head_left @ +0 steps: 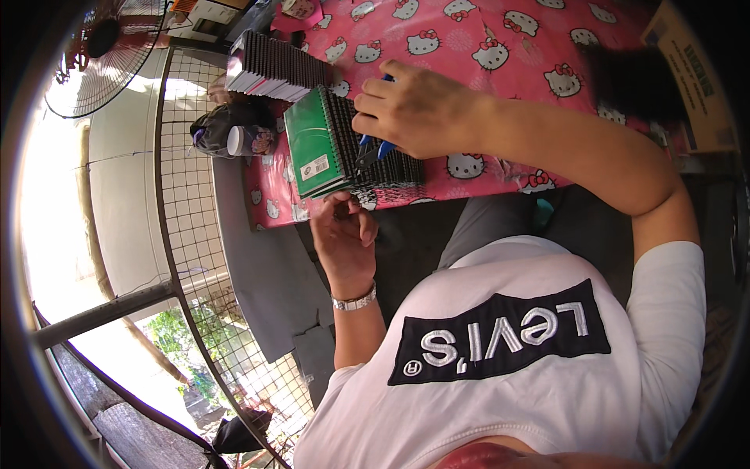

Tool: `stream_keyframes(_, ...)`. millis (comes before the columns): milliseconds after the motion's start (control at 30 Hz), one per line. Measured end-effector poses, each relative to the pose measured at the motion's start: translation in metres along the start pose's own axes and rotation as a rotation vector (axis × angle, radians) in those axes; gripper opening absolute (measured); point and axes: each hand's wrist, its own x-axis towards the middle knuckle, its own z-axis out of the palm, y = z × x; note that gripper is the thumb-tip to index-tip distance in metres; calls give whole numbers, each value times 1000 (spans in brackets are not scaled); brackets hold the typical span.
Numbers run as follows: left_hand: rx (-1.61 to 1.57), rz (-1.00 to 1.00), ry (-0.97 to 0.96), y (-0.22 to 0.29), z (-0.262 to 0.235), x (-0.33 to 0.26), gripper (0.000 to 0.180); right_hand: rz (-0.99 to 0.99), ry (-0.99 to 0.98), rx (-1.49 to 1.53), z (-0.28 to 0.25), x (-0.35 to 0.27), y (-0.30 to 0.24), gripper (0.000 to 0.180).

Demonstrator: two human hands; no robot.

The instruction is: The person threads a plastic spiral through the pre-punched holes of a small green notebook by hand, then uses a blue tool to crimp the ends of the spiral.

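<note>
My right hand (422, 109) is closed around blue-handled cutting pliers (384, 149), reaching across from the right. Their dark jaws point down at the black coil bindings of a stack of spiral notebooks (400, 172). On the left of this stack shows a green cover (312, 144) with a white label. My left hand (344, 230) is palm up at the near edge of the notebooks, fingers curled and fingertips at the lower end of the coil. What lies between those fingers, if anything, is too small to make out.
Another stack of spiral notebooks (273, 66) stands farther back. Left of the notebooks are a dark bag (215, 129) and a white-lidded container (237, 141). A cardboard box (691, 86) is at the right on the pink patterned tablecloth (437, 62). A fan (101, 47) and wire mesh (191, 141) line the left.
</note>
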Motion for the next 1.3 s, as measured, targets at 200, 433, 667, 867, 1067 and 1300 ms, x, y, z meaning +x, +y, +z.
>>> stream_keyframes(200,734,357,207,-19,9,4,16,65,-427,-46,-12,16,-14,3)
stream_keyframes(433,862,452,209,-23,2,4,13,49,-6,85,0,-2,1,5)
stream_keyframes(667,919,503,211,-21,6,2,11,88,-372,77,-6,13,-8,5)
stream_keyframes(867,259,129,146,-12,4,-2,22,85,-17,107,5,-8,0,6)
stream_keyframes(1067,62,-51,71,-17,1,2,18,11,-94,40,4,-2,-13,11)
stream_keyframes(1300,350,132,89,-25,6,3,18,94,-328,190,-2,-3,-13,16)
